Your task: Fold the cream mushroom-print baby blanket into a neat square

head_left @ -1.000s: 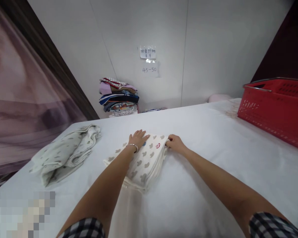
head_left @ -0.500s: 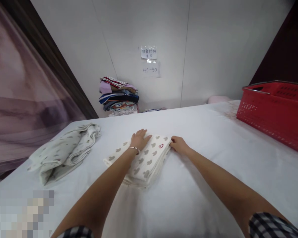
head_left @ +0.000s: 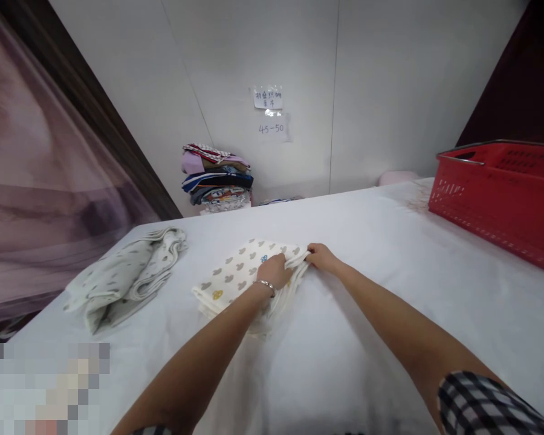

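A folded white cloth with grey mouse-head prints (head_left: 236,275) lies in the middle of the white table (head_left: 367,290). My left hand (head_left: 274,270), a bracelet on its wrist, is closed on the cloth's right edge. My right hand (head_left: 320,256) pinches the same edge at its far right corner, lifting it slightly. Both forearms reach in from the bottom of the view.
A second, loosely bundled patterned cloth (head_left: 122,275) lies at the table's left. A red plastic basket (head_left: 498,196) stands at the right. A stack of folded coloured garments (head_left: 215,178) sits against the back wall under a paper label (head_left: 268,98).
My left hand has slid from lying flat on the cloth's far left part over to its right edge and closed there. My right hand stays at the right corner.
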The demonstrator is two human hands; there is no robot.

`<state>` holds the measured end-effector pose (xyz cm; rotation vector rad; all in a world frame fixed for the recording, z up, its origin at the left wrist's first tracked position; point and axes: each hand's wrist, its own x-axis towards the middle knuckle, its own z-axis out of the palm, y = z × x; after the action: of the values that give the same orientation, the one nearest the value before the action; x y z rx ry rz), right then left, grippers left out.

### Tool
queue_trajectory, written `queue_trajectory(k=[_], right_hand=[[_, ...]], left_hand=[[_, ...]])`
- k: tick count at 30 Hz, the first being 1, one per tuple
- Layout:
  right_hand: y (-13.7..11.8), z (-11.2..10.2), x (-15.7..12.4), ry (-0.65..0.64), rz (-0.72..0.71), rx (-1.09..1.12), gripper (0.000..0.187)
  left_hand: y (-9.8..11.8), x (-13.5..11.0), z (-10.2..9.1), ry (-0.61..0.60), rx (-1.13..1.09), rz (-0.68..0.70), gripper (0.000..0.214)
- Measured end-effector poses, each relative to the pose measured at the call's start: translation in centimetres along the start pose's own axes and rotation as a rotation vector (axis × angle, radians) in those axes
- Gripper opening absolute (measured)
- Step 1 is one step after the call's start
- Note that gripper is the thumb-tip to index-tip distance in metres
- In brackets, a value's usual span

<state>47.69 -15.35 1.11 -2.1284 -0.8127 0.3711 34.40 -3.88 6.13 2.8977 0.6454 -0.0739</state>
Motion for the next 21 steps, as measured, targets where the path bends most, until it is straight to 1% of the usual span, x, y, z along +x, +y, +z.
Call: queue_trajectory(k=[4, 8, 9, 11, 13, 14, 15, 17, 19, 21], right_hand=[[0.4, 0.2, -0.2, -0.011, -0.004, 0.006, 0.008], [0.4, 0.3, -0.6, 0.049, 0.009, -0.043, 0.012], [0.3, 0.3, -0.8, 0.075, 0.02, -0.066, 0.016], [0.2, 0.1, -1.1, 0.131, 0.033, -0.107, 0.03], [0.1, -0.1, -1.4, 0.145, -0.008, -0.16, 0.044], [0.0, -0.2, -1.6, 0.126, -0.048, -0.191, 0.045], [0.0, -0.3, -1.7, 0.097, -0.093, -0.222, 0.043], [-0.1, -0.4, -2.0, 0.04, -0.161, -0.278, 0.031], [-0.1, -0.4, -2.2, 0.03, -0.17, -0.31, 0.025], [0.0, -0.3, -2.4, 0.047, -0.158, -0.345, 0.024]], left_hand=[[-0.5, -0.2, -0.4, -0.018, -0.022, 0.008, 0.019], [0.1, -1.2, 0.3, 0.001, 0.017, 0.053, 0.023], [0.4, -1.5, 0.5, 0.014, 0.044, 0.081, 0.025], [1.1, -2.1, 1.0, 0.041, 0.107, 0.142, 0.03], [1.6, -2.8, 1.2, 0.062, 0.149, 0.188, 0.035], [1.6, -3.1, 1.1, 0.066, 0.153, 0.201, 0.038], [1.6, -3.5, 0.9, 0.062, 0.146, 0.212, 0.04], [1.0, -4.2, 0.4, 0.041, 0.103, 0.244, 0.044], [-0.1, -5.1, 0.1, 0.037, 0.052, 0.282, 0.045], [-1.4, -6.2, 0.3, 0.071, 0.023, 0.306, 0.047]])
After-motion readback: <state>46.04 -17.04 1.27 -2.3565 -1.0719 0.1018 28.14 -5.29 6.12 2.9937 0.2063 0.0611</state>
